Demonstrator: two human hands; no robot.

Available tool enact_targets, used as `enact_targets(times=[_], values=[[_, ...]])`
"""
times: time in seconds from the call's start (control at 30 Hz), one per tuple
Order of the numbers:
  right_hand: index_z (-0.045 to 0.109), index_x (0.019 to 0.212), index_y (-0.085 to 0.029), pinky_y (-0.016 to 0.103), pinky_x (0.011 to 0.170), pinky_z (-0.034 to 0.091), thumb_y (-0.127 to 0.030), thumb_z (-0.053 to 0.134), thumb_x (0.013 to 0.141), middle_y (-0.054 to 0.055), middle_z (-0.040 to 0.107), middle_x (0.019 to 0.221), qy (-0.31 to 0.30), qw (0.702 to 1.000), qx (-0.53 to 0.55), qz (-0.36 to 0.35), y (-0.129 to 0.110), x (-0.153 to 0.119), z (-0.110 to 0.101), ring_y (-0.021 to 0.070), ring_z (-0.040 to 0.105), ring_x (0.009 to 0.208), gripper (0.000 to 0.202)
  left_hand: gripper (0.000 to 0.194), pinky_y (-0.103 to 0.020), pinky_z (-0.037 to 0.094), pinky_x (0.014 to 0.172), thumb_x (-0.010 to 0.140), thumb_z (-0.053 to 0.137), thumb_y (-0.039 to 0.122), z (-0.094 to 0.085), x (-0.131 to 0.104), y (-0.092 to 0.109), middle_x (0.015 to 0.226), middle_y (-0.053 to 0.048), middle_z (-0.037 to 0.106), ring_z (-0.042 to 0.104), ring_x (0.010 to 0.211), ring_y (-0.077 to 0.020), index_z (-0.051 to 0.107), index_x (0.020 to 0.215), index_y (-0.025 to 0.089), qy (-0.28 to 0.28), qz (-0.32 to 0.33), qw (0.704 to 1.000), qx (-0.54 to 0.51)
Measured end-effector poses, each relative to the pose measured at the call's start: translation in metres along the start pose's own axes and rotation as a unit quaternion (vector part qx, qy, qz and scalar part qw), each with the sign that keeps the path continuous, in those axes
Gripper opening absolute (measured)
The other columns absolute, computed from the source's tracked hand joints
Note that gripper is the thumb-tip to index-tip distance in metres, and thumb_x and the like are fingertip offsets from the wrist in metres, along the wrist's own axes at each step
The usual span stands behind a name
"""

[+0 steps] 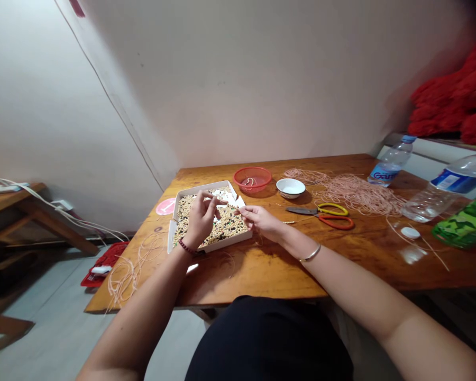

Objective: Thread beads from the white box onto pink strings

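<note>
A shallow white box (212,247) of small beads (230,226), mostly cream with dark and a few green ones, lies on the wooden table. My left hand (201,214) is over the box, fingers bent but apart, with nothing visible in them. At the box's right edge, thumb and fingers of my right hand (262,221) are pinched together on what looks like a thin cord; its tip is too small to see clearly. A short row of cream beads (289,222) shows just beyond my right wrist. Both hands are close together, not touching.
Behind the box stand a red basket (252,180) and a white bowl (290,188). Scissors (317,211) lie to the right, near a heap of pink cord (360,193) and plastic bottles (391,161). Loose cord (130,275) hangs over the table's left edge.
</note>
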State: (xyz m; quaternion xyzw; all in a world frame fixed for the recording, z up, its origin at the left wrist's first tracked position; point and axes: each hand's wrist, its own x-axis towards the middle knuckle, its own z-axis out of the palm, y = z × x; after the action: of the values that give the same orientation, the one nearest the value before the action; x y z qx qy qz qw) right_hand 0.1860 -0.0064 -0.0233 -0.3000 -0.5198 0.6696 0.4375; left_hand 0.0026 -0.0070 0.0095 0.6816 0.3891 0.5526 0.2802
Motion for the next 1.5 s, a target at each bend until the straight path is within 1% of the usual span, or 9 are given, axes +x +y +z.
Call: enact_targets(times=[0.2, 0.37, 0.53, 0.73, 0.93, 1.03, 1.13, 1.3, 1.5], values=[[0.060, 0.085, -0.016, 0.019, 0.052, 0.043, -0.021, 0.055, 0.080, -0.001, 0.058, 0.072, 0.028, 0.997, 0.036, 0.059, -0.003, 0.000, -0.002, 0.0062, 0.051, 0.053, 0.008, 0.025, -0.020, 0.039, 0.043, 0.088, 0.050, 0.042, -0.003, 0.004, -0.002, 0.086, -0.006, 0.069, 0.050, 0.045, -0.0065, 0.041, 0.083, 0.020, 0.056, 0.002, 0.998, 0.001], [0.064, 0.096, -0.015, 0.024, 0.060, 0.051, -0.035, 0.037, 0.092, 0.007, 0.067, 0.085, -0.021, 0.995, 0.057, 0.074, -0.006, -0.002, -0.003, 0.0103, 0.060, 0.060, 0.034, 0.026, -0.021, 0.042, 0.047, 0.087, 0.051, 0.043, -0.001, 0.002, 0.000, 0.085, -0.006, 0.069, 0.052, 0.047, -0.0074, 0.040, 0.082, 0.020, 0.006, -0.005, 1.000, -0.016], [0.068, 0.089, -0.014, 0.021, 0.054, 0.051, -0.041, 0.060, 0.083, 0.005, 0.067, 0.078, -0.006, 0.999, 0.015, 0.046, -0.003, -0.001, 0.000, 0.0086, 0.058, 0.054, 0.029, 0.026, -0.021, 0.041, 0.048, 0.086, 0.053, 0.042, 0.002, 0.000, 0.001, 0.083, -0.005, 0.069, 0.052, 0.049, -0.0078, 0.040, 0.082, 0.020, -0.020, -0.008, 1.000, -0.023], [0.067, 0.078, -0.013, 0.019, 0.054, 0.049, -0.035, 0.065, 0.079, 0.001, 0.063, 0.064, -0.001, 0.999, 0.023, 0.041, 0.000, 0.001, -0.002, 0.0070, 0.056, 0.051, 0.022, 0.027, -0.020, 0.038, 0.045, 0.085, 0.053, 0.043, 0.002, 0.004, -0.008, 0.084, -0.005, 0.068, 0.048, 0.047, -0.0070, 0.042, 0.082, 0.020, 0.029, -0.039, 0.998, -0.050], [0.067, 0.080, -0.012, 0.025, 0.060, 0.051, -0.039, 0.039, 0.093, 0.008, 0.069, 0.073, -0.015, 0.993, 0.056, 0.099, -0.003, 0.003, -0.002, 0.0124, 0.063, 0.059, 0.041, 0.025, -0.021, 0.040, 0.048, 0.086, 0.053, 0.042, 0.003, 0.003, -0.005, 0.084, -0.004, 0.067, 0.050, 0.049, -0.0077, 0.042, 0.082, 0.020, 0.002, -0.031, 0.999, -0.042], [0.067, 0.082, -0.011, 0.024, 0.061, 0.050, -0.043, 0.036, 0.093, 0.009, 0.068, 0.071, -0.015, 0.995, 0.044, 0.087, -0.006, 0.002, 0.000, 0.0140, 0.064, 0.063, 0.046, 0.025, -0.021, 0.040, 0.049, 0.086, 0.053, 0.041, 0.003, 0.001, -0.001, 0.084, -0.005, 0.068, 0.050, 0.051, -0.0081, 0.042, 0.082, 0.020, -0.036, -0.031, 0.998, -0.029], [0.066, 0.088, -0.011, 0.022, 0.052, 0.044, -0.040, 0.041, 0.092, 0.005, 0.064, 0.066, -0.017, 0.997, 0.030, 0.062, -0.007, 0.000, 0.002, 0.0100, 0.056, 0.051, 0.038, 0.024, -0.021, 0.041, 0.050, 0.086, 0.053, 0.041, 0.004, -0.001, -0.001, 0.083, -0.005, 0.068, 0.050, 0.051, -0.0082, 0.042, 0.082, 0.019, -0.058, -0.026, 0.998, -0.015], [0.064, 0.085, -0.014, 0.020, 0.039, 0.019, -0.048, 0.048, 0.086, -0.008, 0.033, 0.048, -0.020, 0.997, -0.076, -0.022, -0.002, 0.001, 0.004, 0.0050, 0.020, 0.038, 0.037, 0.024, -0.022, 0.042, 0.051, 0.086, 0.053, 0.040, 0.007, -0.003, -0.003, 0.082, -0.005, 0.068, 0.051, 0.052, -0.0091, 0.042, 0.083, 0.019, -0.064, -0.010, 0.998, -0.015], [0.054, 0.066, -0.017, 0.023, 0.045, 0.018, -0.063, 0.044, 0.081, -0.007, 0.029, 0.046, 0.036, 0.980, -0.169, -0.101, 0.012, 0.010, -0.001, 0.0082, 0.024, 0.044, 0.049, 0.022, -0.021, 0.040, 0.049, 0.088, 0.052, 0.038, 0.011, -0.005, -0.005, 0.086, -0.006, 0.069, 0.048, 0.050, -0.0075, 0.042, 0.083, 0.019, -0.020, -0.002, 0.999, -0.028]])
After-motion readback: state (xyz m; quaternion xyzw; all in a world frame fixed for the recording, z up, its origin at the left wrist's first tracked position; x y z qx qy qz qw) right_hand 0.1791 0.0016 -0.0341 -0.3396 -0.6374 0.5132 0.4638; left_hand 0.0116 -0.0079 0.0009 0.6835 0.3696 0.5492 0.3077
